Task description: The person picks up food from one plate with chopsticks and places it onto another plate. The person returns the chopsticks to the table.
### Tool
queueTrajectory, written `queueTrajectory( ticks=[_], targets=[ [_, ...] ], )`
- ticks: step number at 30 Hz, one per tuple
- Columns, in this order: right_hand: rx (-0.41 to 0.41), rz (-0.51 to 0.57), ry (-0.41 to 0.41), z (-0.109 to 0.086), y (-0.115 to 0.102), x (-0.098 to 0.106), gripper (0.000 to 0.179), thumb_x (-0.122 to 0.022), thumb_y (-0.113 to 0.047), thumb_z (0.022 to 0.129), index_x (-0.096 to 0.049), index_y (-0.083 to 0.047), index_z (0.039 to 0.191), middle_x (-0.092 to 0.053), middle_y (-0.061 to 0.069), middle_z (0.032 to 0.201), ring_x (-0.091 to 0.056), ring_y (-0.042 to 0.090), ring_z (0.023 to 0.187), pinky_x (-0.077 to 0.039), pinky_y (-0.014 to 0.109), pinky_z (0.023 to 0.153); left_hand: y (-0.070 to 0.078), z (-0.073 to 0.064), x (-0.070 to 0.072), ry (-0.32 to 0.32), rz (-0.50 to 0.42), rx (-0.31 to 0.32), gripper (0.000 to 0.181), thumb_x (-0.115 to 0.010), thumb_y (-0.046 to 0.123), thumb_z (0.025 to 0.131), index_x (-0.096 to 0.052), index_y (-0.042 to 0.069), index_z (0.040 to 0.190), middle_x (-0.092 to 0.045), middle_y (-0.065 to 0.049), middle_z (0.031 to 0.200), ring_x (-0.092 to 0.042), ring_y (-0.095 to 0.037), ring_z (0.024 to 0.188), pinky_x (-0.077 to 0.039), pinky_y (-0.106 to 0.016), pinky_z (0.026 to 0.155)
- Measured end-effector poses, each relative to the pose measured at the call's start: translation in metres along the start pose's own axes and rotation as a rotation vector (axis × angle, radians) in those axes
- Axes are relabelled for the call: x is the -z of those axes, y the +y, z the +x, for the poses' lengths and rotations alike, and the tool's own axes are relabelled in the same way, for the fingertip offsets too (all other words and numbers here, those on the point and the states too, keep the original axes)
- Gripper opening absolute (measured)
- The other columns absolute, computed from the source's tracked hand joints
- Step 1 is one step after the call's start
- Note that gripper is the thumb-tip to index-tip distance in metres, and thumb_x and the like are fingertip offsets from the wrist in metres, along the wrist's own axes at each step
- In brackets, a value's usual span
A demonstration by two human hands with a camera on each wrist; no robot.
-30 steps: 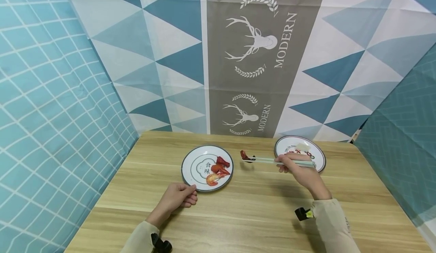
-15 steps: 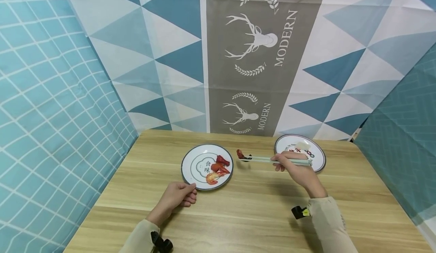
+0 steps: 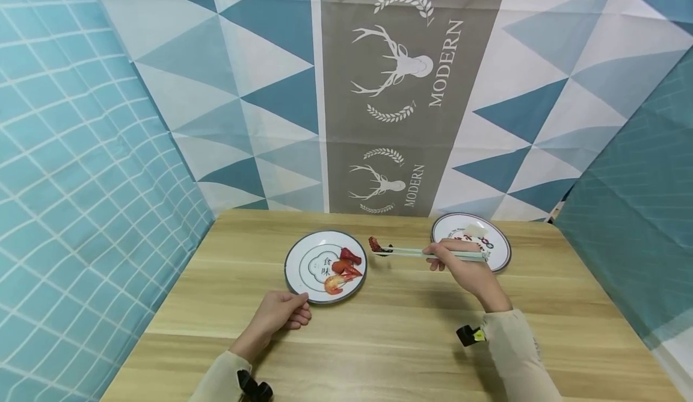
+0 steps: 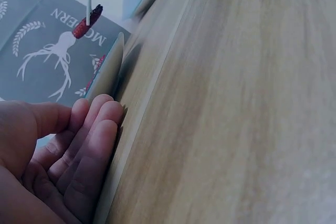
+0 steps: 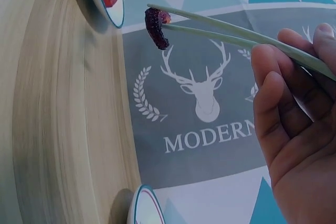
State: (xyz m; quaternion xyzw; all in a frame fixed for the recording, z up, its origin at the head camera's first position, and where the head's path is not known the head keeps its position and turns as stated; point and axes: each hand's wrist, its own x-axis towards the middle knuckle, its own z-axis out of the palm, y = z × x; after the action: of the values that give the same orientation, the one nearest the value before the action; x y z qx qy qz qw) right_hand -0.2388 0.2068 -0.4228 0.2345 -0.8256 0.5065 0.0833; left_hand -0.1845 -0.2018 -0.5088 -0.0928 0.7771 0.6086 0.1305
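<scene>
Head view: gripping slender pale-green chopsticks (image 5: 294,52) in right hand (image 3: 467,272), with curved dark-red food piece (image 5: 155,27) between tips.
Pinching round, white, dark-rimmed plate (image 3: 299,263) with left hand (image 3: 281,315).

On the table (image 3: 379,348), a plate (image 3: 302,257) sits just ahead of the left hand (image 3: 278,316), with a shrimp (image 3: 334,284) and two other food pieces (image 3: 346,265) along its side nearer the right hand (image 3: 464,272). Chopsticks (image 3: 409,254) point leftward from the right hand, a bite of food (image 5: 156,29) between their tips; a second plate (image 3: 448,227) lies beyond that hand.
</scene>
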Motion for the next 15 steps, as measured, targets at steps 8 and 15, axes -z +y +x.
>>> queueTrajectory(
  ticks=[8,15],
  targets=[
    [0.019,0.051,-0.009,0.003,0.001,-0.011,0.025,-0.058,-0.015,0.106,-0.079,-0.005,0.098,-0.073,-0.001,0.079,-0.069,0.015,0.069,-0.061,0.027,0.065,0.000,-0.001,0.002,-0.023,-0.005,0.002,0.040,-0.063,0.030,0.103,-0.074,-0.007,0.094,-0.076,-0.008,0.076,-0.072,-0.013,0.064,-0.063,-0.026,0.060],
    [-0.003,0.027,-0.038,0.013,-0.002,-0.017,0.027,-0.058,-0.020,0.107,-0.079,-0.004,0.098,-0.074,-0.001,0.079,-0.068,0.016,0.071,-0.060,0.028,0.068,0.001,-0.002,0.003,-0.013,-0.015,0.011,0.038,-0.064,0.029,0.103,-0.074,-0.007,0.094,-0.076,-0.007,0.076,-0.072,-0.012,0.064,-0.064,-0.027,0.061]
  ],
)
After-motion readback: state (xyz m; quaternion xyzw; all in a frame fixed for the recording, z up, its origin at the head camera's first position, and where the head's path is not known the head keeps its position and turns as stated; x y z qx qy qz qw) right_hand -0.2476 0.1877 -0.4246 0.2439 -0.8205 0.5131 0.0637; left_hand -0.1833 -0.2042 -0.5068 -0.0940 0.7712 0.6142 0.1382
